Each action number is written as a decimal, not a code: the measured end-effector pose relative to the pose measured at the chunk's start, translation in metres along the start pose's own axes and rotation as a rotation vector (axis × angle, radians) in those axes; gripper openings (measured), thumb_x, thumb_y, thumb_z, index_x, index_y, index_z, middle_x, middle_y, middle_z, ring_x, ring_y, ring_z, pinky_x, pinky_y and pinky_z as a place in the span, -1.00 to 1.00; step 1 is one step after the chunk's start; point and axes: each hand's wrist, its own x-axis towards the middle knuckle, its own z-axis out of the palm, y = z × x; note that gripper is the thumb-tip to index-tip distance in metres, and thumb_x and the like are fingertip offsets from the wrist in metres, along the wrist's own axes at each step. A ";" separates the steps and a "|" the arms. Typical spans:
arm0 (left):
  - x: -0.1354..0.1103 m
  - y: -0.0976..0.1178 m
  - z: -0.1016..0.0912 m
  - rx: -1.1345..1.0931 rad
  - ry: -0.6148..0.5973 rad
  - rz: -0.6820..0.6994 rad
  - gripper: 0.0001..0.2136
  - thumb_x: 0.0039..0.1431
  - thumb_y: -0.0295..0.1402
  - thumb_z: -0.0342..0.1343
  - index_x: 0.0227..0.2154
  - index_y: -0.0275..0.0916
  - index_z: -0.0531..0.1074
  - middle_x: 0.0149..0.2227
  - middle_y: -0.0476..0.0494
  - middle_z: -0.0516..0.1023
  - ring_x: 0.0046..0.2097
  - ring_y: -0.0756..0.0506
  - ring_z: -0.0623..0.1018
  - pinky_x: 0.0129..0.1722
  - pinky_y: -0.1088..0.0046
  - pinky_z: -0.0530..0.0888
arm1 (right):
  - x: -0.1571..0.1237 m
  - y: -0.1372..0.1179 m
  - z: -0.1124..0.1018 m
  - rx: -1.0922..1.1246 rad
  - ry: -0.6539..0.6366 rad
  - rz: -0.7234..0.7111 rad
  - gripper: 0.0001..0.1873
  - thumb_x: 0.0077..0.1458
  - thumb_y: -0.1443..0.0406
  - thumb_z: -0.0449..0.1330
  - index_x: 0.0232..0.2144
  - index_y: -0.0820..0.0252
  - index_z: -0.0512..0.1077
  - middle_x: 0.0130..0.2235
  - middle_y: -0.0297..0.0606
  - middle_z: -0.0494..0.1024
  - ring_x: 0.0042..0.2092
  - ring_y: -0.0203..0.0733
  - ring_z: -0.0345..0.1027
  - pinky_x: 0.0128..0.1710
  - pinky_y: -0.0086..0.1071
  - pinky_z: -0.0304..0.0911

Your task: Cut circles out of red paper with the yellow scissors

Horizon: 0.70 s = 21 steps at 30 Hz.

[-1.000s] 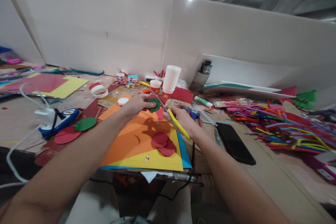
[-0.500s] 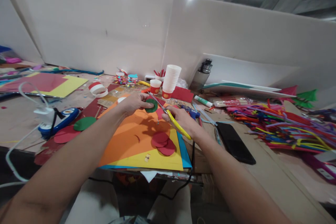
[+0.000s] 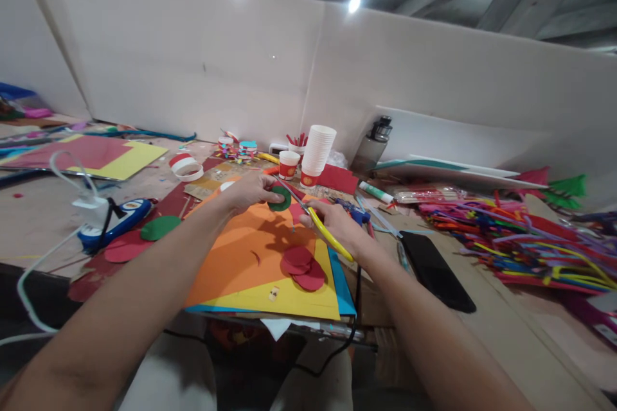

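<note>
My left hand [image 3: 253, 192] pinches a small green paper circle [image 3: 279, 200] above the orange sheet [image 3: 241, 263]. Yellow-handled scissors [image 3: 330, 236] are in my right hand [image 3: 332, 221], their blades lying along the right edge of the green circle. Whether the blades touch the paper I cannot tell. A piece of red paper [image 3: 297, 212] shows just under the blades. Several red paper circles [image 3: 308, 275] lie overlapped on the orange and yellow sheets below my hands. Another green circle [image 3: 160, 228] and a red one [image 3: 126, 246] rest near my left forearm.
Stacked paper cups [image 3: 320, 148] and a single cup [image 3: 288, 165] stand at the back. To the right lie a black phone [image 3: 436, 271], a glue stick [image 3: 376, 192] and many pipe cleaners [image 3: 525, 237]. A blue power strip [image 3: 116, 225] with a white charger sits left.
The view has shifted slightly, so everything sits a little lower and to the right. Both hands keep their hold on the green circle and the scissors, with hardly any movement between them.
</note>
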 end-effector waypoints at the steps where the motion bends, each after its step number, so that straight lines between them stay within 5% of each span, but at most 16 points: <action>1: 0.001 -0.002 -0.001 -0.014 -0.009 0.003 -0.86 -0.19 -0.37 0.29 -0.50 -0.30 0.54 -0.50 -0.10 0.54 -0.44 -0.02 0.45 -0.39 0.45 0.33 | 0.000 0.000 0.000 0.001 0.002 -0.016 -0.57 0.17 -0.03 0.09 -0.30 0.24 0.42 -0.33 -0.30 0.48 -0.33 -0.27 0.26 -0.35 -0.44 0.09; 13: 0.008 -0.010 -0.002 -0.031 0.037 0.004 -0.85 -0.28 -0.37 0.34 -0.56 -0.27 0.55 -0.56 -0.03 0.51 -0.53 0.04 0.35 -0.52 0.52 0.17 | 0.006 0.007 0.002 -0.104 0.022 -0.019 -0.61 0.16 0.00 0.11 -0.32 0.23 0.44 -0.43 -0.35 0.43 -0.41 -0.29 0.17 -0.41 -0.42 0.04; 21: 0.012 -0.018 -0.003 -0.070 0.010 0.054 -0.90 -0.27 -0.42 0.30 -0.56 -0.24 0.57 -0.52 -0.03 0.55 -0.46 0.00 0.44 -0.43 0.49 0.32 | 0.007 0.006 0.004 -0.106 0.018 0.003 -0.54 0.17 -0.03 0.07 -0.14 0.20 0.47 -0.26 -0.24 0.55 -0.29 -0.16 0.37 -0.30 -0.35 0.21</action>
